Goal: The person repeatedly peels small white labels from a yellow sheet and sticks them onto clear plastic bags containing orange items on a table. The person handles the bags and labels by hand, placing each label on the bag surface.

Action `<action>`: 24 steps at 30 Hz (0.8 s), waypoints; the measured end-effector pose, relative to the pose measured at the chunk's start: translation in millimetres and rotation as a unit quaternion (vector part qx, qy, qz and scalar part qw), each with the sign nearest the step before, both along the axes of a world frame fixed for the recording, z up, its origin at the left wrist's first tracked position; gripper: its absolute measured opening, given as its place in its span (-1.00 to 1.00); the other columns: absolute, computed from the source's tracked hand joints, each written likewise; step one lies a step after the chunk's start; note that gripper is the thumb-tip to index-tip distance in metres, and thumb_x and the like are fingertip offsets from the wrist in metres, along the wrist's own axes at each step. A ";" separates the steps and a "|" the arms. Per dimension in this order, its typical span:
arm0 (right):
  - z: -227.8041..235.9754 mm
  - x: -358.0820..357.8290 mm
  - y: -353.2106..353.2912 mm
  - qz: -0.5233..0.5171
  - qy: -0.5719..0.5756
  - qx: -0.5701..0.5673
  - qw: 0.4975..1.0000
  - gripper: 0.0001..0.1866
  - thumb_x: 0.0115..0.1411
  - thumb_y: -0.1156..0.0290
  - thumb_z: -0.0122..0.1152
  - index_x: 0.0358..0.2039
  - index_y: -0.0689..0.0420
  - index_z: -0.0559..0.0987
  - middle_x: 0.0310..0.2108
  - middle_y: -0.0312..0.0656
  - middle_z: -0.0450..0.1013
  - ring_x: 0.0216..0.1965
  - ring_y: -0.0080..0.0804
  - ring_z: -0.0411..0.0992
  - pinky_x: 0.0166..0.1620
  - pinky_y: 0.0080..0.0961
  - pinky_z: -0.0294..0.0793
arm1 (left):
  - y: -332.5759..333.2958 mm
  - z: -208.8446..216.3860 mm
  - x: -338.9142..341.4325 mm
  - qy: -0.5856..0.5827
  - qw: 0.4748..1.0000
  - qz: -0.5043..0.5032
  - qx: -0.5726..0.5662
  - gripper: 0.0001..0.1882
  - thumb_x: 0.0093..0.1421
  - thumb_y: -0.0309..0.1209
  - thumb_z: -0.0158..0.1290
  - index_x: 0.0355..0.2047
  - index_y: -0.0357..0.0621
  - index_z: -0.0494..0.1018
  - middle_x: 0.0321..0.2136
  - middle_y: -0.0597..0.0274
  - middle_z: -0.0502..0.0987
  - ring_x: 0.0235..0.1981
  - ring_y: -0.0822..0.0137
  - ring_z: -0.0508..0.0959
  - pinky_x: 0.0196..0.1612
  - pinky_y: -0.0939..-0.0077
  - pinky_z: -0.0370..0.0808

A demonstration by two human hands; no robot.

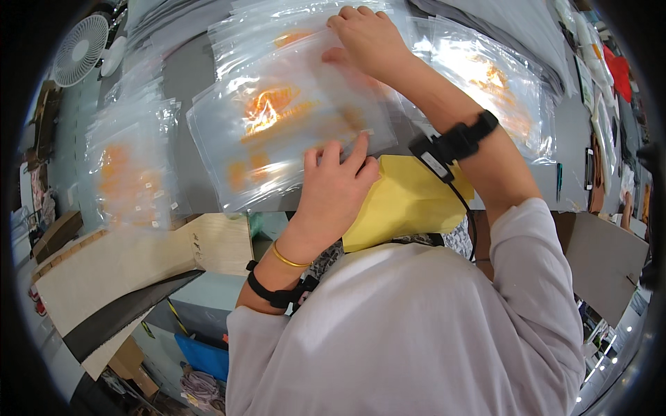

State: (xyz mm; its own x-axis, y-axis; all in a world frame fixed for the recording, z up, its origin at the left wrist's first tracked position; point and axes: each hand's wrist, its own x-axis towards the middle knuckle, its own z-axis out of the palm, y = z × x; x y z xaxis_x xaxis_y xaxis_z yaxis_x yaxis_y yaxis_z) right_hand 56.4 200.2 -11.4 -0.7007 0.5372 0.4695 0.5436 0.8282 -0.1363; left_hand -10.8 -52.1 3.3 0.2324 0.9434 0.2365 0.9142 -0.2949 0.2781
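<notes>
A clear plastic zip bag (229, 128) with orange print lies slanted across the grey table in front of me. My right hand (371, 41) is at its far right corner, fingers bent over the plastic, and the thumb shows blurred through the film. My left hand (336, 184) rests on the bag's near edge with its fingers spread. Beneath and beyond that bag, more clear bags (232, 45) are stacked. A yellow sheet (409, 201) hangs over the table's front edge between my forearms.
Piles of similar printed bags lie to the left (132, 173) and to the right (485, 83). Grey folded fabric (513, 28) runs along the far side. A white fan (81, 50) stands at the far left. An open cardboard box (603, 256) sits at the lower right.
</notes>
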 end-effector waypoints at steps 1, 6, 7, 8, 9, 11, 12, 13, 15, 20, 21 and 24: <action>-5.0 -11.1 5.1 -0.020 -0.006 0.022 1.000 -0.77 0.22 0.32 0.37 -0.18 0.15 0.63 -0.34 -0.04 0.58 -0.24 -0.01 0.53 -0.16 -0.21 0.50 | -1.4 0.4 -0.8 0.002 1.000 0.004 0.000 -0.77 0.19 -0.30 0.26 -0.18 -0.07 0.56 0.22 0.25 0.52 -0.06 0.14 0.44 0.06 0.14 0.37; -5.8 -1.1 8.8 -0.025 -0.052 -0.128 0.990 -0.78 0.25 0.28 0.35 -0.13 0.05 0.64 -0.20 -0.22 0.61 -0.10 -0.11 0.56 -0.12 -0.21 0.55 | -9.3 3.8 -4.2 -0.020 1.000 0.019 0.005 -0.78 0.20 -0.32 0.25 -0.19 -0.10 0.55 0.22 0.22 0.53 -0.04 0.12 0.45 0.08 0.13 0.37; -3.0 2.3 6.1 -0.012 -0.039 -0.092 0.995 -0.80 0.26 0.30 0.33 -0.13 0.03 0.62 -0.21 -0.25 0.61 -0.13 -0.12 0.57 -0.16 -0.21 0.56 | -9.7 4.5 -4.5 -0.021 1.000 0.018 0.004 -0.78 0.20 -0.32 0.25 -0.19 -0.11 0.55 0.21 0.21 0.53 -0.04 0.11 0.45 0.08 0.13 0.37; 0.1 4.8 3.4 -0.001 -0.026 -0.055 0.998 -0.82 0.27 0.32 0.32 -0.14 0.01 0.61 -0.23 -0.27 0.61 -0.16 -0.13 0.58 -0.20 -0.21 0.56 | -10.0 5.1 -4.7 -0.022 1.000 0.016 0.004 -0.78 0.20 -0.32 0.25 -0.19 -0.12 0.55 0.21 0.20 0.54 -0.03 0.11 0.45 0.08 0.13 0.38; 3.6 7.1 1.0 0.019 -0.002 -0.023 1.000 -0.84 0.28 0.33 0.30 -0.15 0.01 0.60 -0.24 -0.28 0.62 -0.18 -0.12 0.58 -0.23 -0.21 0.56 | -10.2 5.8 -4.9 -0.021 1.000 0.017 0.000 -0.78 0.21 -0.33 0.24 -0.18 -0.14 0.56 0.20 0.19 0.54 -0.01 0.10 0.46 0.10 0.12 0.39; 10.6 10.9 -2.3 0.058 0.046 0.040 0.996 -0.88 0.31 0.34 0.28 -0.17 0.00 0.59 -0.27 -0.29 0.62 -0.23 -0.11 0.59 -0.28 -0.23 0.55 | -10.4 7.5 -6.1 -0.020 1.000 0.018 -0.010 -0.78 0.23 -0.36 0.23 -0.17 -0.18 0.56 0.18 0.17 0.56 0.03 0.07 0.47 0.12 0.11 0.41; 13.9 13.4 -2.7 0.028 0.053 0.004 0.998 -0.88 0.32 0.33 0.28 -0.17 0.00 0.58 -0.27 -0.30 0.61 -0.22 -0.11 0.59 -0.29 -0.23 0.55 | -11.0 8.5 -6.9 -0.050 0.998 0.022 0.002 -0.79 0.25 -0.35 0.21 -0.17 -0.20 0.57 0.16 0.15 0.57 0.04 0.06 0.48 0.13 0.10 0.42; 16.8 15.9 -2.2 -0.002 0.061 -0.033 0.998 -0.88 0.32 0.33 0.28 -0.17 0.01 0.57 -0.27 -0.30 0.61 -0.21 -0.11 0.59 -0.29 -0.22 0.56 | -11.7 9.6 -8.0 -0.081 0.996 0.026 0.013 -0.79 0.28 -0.35 0.20 -0.17 -0.23 0.57 0.13 0.13 0.58 0.05 0.04 0.48 0.13 0.09 0.44; 18.9 21.6 -1.3 -0.038 0.042 -0.097 0.994 -0.77 0.33 0.27 0.31 -0.07 0.03 0.54 -0.11 -0.22 0.55 -0.12 -0.10 0.57 -0.21 -0.20 0.59 | -13.0 11.1 -8.8 -0.134 0.990 0.033 0.001 -0.78 0.31 -0.36 0.17 -0.16 -0.27 0.58 0.09 0.10 0.59 0.07 0.02 0.49 0.15 0.10 0.45; 1.1 22.5 -15.4 -0.041 0.027 -0.212 0.976 -0.64 0.28 0.21 0.37 0.01 0.04 0.54 0.04 -0.10 0.46 -0.10 -0.04 0.57 -0.09 -0.20 0.59 | -13.4 12.4 -6.0 -0.131 0.990 0.028 -0.030 -0.80 0.36 -0.45 0.10 -0.12 -0.35 0.57 0.10 0.08 0.60 0.08 0.02 0.50 0.15 0.19 0.49; -1.8 20.8 -18.7 -0.042 0.033 -0.219 0.974 -0.65 0.27 0.20 0.37 0.00 0.04 0.56 0.03 -0.10 0.47 -0.11 -0.03 0.57 -0.08 -0.21 0.58 | -14.1 12.7 -4.5 -0.127 0.991 0.032 -0.031 -0.80 0.36 -0.46 0.11 -0.12 -0.35 0.58 0.08 0.08 0.61 0.08 0.01 0.51 0.15 0.20 0.49; 4.7 22.2 -18.5 -0.003 0.031 -0.203 0.979 -0.75 0.29 0.23 0.34 -0.08 0.04 0.63 -0.09 -0.15 0.54 -0.15 -0.07 0.58 -0.09 -0.24 0.58 | -16.4 13.4 -0.5 -0.142 0.989 0.041 -0.029 -0.79 0.36 -0.45 0.11 -0.12 -0.36 0.59 0.04 0.05 0.63 0.06 0.01 0.53 0.15 0.23 0.49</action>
